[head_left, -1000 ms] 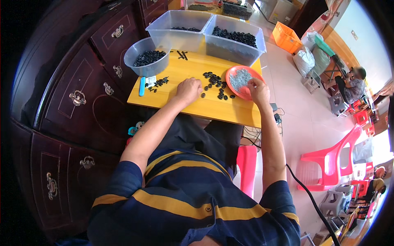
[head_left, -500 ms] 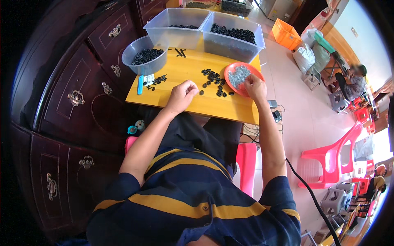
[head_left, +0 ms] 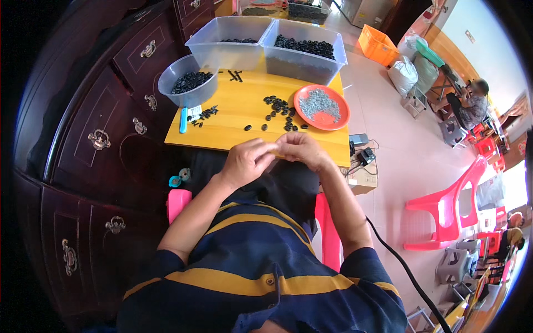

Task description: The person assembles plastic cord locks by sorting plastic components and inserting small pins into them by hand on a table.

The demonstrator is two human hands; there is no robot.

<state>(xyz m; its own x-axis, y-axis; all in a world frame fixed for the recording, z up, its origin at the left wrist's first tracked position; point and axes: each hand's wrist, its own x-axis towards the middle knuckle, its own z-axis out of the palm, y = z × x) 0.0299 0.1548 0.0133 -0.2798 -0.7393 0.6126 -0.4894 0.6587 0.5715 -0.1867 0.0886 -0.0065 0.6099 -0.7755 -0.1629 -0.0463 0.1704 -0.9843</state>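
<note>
At the far left stands a dark wooden cabinet (head_left: 94, 139) with carved drawer fronts and metal handles. Just beside it is the yellow desk (head_left: 233, 130), smooth and flat. At 10 o'clock on the desk is a round grey plastic bowl (head_left: 187, 87) full of small black parts, and in front of it lies a thin blue tool (head_left: 183, 120). At 12 o'clock two clear rectangular tubs (head_left: 266, 44) stand side by side, both with black parts inside. A loose pile of black rings (head_left: 280, 111) lies near the middle, and at 2 o'clock is a round orange plate (head_left: 322, 107) with small silvery metal bits.

The left hand (head_left: 247, 161) and the right hand (head_left: 300, 150) meet over the near edge of the desk, at 6 o'clock, fingertips touching. Each grip is pinched closed on something very small; I cannot tell what it is. Nothing stands between the hands and the pile. At the right, well apart, is a red plastic chair (head_left: 449, 211) on the pale floor.
</note>
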